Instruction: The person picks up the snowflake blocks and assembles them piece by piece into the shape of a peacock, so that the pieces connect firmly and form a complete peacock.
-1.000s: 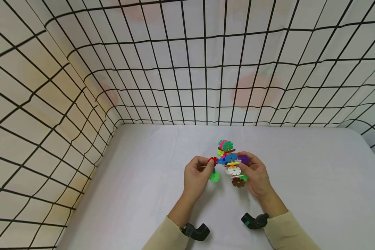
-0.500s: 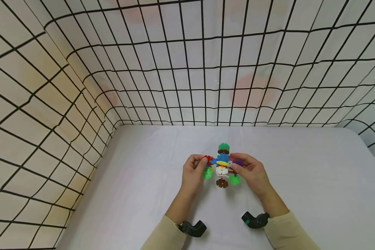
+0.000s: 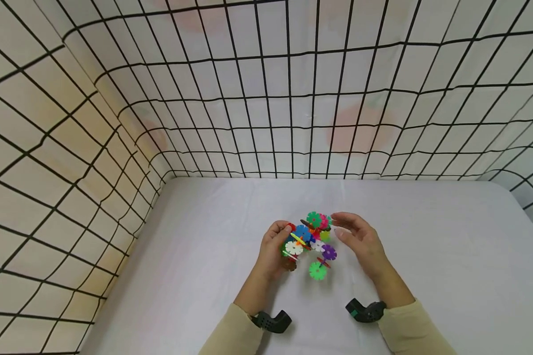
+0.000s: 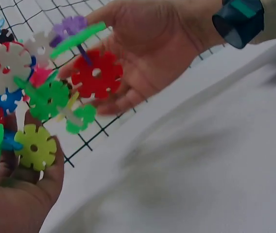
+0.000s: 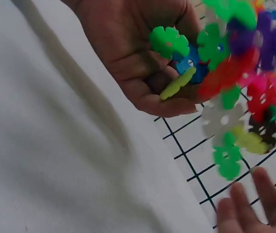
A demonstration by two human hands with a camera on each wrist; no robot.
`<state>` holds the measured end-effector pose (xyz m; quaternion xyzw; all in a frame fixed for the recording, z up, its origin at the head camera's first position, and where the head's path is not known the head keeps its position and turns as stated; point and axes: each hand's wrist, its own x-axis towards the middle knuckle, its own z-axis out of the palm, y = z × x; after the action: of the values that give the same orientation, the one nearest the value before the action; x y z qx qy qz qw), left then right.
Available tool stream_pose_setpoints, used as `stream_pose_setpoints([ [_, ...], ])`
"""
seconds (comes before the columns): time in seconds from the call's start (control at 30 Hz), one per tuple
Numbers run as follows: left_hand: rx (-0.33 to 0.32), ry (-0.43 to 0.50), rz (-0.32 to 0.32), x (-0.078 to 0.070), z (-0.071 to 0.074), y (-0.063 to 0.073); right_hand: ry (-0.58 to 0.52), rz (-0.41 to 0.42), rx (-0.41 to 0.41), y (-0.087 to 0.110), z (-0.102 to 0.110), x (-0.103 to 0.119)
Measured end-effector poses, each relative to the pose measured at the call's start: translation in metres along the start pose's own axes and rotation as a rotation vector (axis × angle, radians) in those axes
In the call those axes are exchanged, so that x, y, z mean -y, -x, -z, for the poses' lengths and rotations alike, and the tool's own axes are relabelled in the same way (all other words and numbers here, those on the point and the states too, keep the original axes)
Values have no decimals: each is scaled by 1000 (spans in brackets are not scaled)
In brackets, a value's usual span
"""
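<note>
A cluster of interlocked plastic snowflake discs in many colours hangs over the table from my left hand. The left fingers grip its left end, around red and blue discs. In the left wrist view a yellow disc lies against those fingers. My right hand is just right of the cluster, its fingers spread and holding nothing. A purple disc and a light green disc stick out at the lower right. Part of the cluster's left side is hidden by the left hand.
A white cloth-covered table lies beneath both hands. Black wire grid panels stand along the back and sides, with pale sheeting behind them. Each wrist carries a black camera, such as the left one.
My right hand has let go of the cluster's right side and its fingers have opened. The cluster has turned in the left hand, so its purple and light green end points down and toward me.
</note>
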<state>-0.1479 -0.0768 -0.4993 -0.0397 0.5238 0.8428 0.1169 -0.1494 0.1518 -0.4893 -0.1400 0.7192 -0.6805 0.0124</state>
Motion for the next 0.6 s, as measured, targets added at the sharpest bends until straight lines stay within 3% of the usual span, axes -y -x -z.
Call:
stream_pose_setpoints([
  [0.13,119,85,64,-3,-6,5,-140,-75,213,-1,1,-4],
  [0.23,123,79,93,-2,-7,4,-182,-102,272,-1,1,-6],
  [0.43,44,-70,152,-5,7,-4,-61,-130,196,0,4,-5],
  [0.5,46,-143,124,-8,15,-7,-18,-137,150,-1,5,-5],
  [0.6,62,-317,3,-13,25,-12,60,-132,43,-2,7,-6],
])
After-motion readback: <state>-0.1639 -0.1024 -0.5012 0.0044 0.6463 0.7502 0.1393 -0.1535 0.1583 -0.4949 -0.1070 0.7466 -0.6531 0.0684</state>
